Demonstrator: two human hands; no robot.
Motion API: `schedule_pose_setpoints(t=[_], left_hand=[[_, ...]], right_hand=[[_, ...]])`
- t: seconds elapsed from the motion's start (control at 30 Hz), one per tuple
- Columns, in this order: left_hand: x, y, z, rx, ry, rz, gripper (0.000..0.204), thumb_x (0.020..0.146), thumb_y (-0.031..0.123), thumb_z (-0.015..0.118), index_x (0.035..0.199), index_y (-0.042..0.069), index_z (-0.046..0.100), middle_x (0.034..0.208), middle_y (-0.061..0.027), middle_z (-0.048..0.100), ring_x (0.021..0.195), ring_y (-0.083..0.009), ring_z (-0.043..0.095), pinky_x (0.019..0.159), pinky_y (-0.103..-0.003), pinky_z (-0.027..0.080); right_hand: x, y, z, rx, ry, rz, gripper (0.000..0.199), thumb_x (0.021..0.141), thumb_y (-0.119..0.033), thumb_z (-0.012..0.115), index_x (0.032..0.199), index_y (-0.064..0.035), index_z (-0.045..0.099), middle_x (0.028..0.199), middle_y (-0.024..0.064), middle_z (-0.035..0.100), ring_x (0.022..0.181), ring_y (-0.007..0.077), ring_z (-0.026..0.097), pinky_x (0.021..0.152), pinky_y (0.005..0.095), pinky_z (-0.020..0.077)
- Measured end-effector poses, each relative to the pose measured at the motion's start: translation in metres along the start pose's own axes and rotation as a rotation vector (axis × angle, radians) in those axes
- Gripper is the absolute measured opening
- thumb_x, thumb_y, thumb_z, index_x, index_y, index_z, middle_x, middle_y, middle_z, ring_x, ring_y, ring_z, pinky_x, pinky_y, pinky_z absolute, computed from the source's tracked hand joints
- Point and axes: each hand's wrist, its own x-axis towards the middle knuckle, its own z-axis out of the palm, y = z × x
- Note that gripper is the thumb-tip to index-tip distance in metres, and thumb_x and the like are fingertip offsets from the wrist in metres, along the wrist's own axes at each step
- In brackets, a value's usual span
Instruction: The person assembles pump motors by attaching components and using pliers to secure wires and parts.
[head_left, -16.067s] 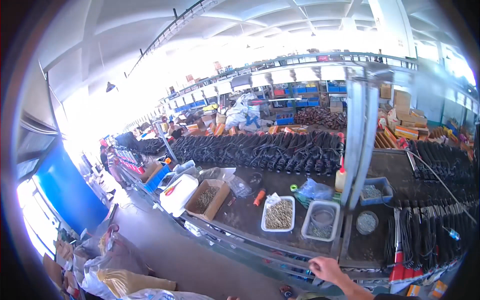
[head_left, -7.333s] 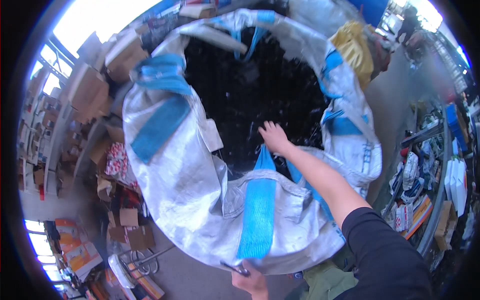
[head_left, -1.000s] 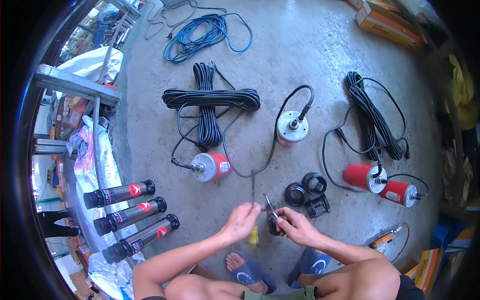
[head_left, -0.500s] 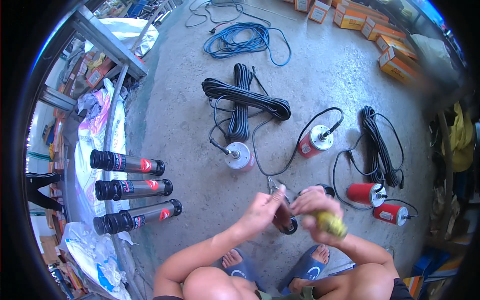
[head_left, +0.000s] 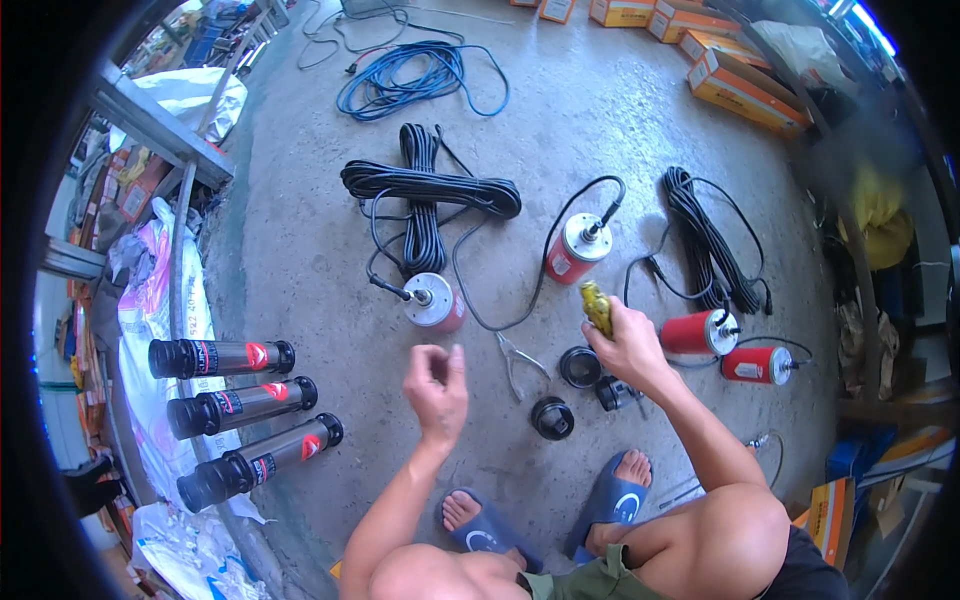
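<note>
My right hand point(head_left: 630, 345) is closed around a chunky yellow-green tool handle point(head_left: 597, 308), tilted up and left; its working end does not show. Over the floor at left, my left hand point(head_left: 437, 390) has its fingers curled toward the thumb; anything inside is too small to make out. Between the hands lie silver pliers point(head_left: 518, 362) with their handles spread. Beside them are a black plastic ring point(head_left: 580, 367), a black round cap point(head_left: 552, 418) and another black fitting point(head_left: 614, 393). Ahead, a red motor cylinder point(head_left: 436, 302) and a second red cylinder point(head_left: 580, 248) stand upright, silver ends up.
Two more red cylinders, one nearer point(head_left: 756, 365), lie at right by a black cable coil point(head_left: 710, 240). Crossed black cable bundles point(head_left: 425, 190) and a blue cable point(head_left: 405, 80) lie ahead. Three steel tubes, one lowest point(head_left: 262, 462), lie left. Orange boxes point(head_left: 745, 95) line the far right.
My hands have moved apart: the left goes left, the right rises with the yellow-green handle. The black parts beneath them now show fully. The whole view has shifted.
</note>
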Motion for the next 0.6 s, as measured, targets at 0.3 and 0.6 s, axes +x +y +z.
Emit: schedule_pose_setpoints(t=[0.3,0.6], left_hand=[[-0.033,-0.065,0.074,0.750,-0.573,-0.106,0.032,0.083,0.028,0.076,0.090,-0.002,0.070,0.088,-0.0263,0.073,0.088,-0.0451,0.072,0.079,-0.053,0.059],[-0.042,-0.055,0.002,0.267,-0.652,-0.428,0.019,0.086,0.015,0.074,0.090,-0.003,0.070,0.080,-0.0156,0.074,0.065,-0.0252,0.072,0.057,-0.037,0.058]], right_hand=[[0.004,0.008,0.050,-0.275,-0.050,0.118,0.061,0.080,-0.037,0.081,0.121,0.0019,0.056,0.109,0.0217,0.068,0.102,0.0388,0.067,0.086,0.0475,0.0539],[-0.058,-0.020,0.055,0.490,-0.256,-0.052,0.045,0.090,-0.036,0.075,0.116,-0.0005,0.067,0.108,0.0186,0.069,0.098,0.0311,0.067,0.087,0.0406,0.0537]])
